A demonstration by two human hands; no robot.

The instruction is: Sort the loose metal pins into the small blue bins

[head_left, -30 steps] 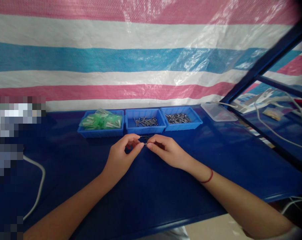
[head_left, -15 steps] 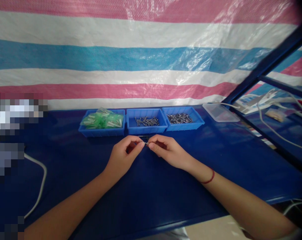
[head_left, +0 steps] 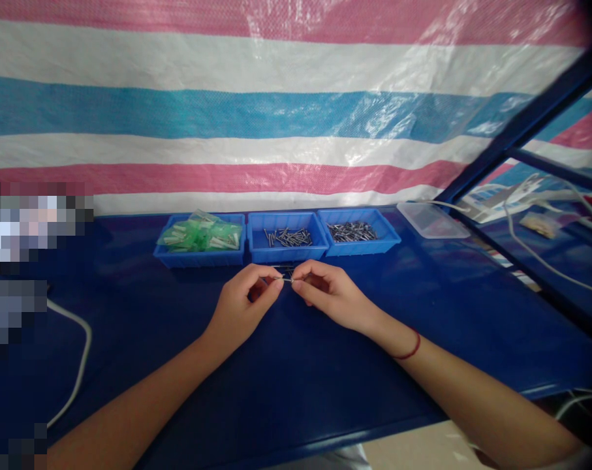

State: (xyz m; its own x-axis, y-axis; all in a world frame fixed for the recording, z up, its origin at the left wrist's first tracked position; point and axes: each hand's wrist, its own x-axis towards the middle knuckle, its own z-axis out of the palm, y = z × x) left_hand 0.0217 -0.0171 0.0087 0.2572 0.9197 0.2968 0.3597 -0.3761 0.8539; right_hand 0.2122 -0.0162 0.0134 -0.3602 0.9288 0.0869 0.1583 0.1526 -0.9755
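My left hand is closed in a pinch on one end of a thin metal pin. At the pin's other end, the thumb and forefinger of my right hand are pinched together. The fingertips hide both of its ends, so its exact kind cannot be made out. Just behind the fingers, several thin dark metal pieces lie on the blue tabletop. Beyond them stands the middle blue bin, with loose metal pins in it.
The left blue bin holds green-and-clear plastic packets. More small metal pieces fill part of the right blue bin. A clear plastic lid lies farther right, near a blue metal frame. White cable runs at left.
My right hand has shifted slightly to the right and up. A little more of the pin shows between the fingertips. My left hand has stayed nearly still.
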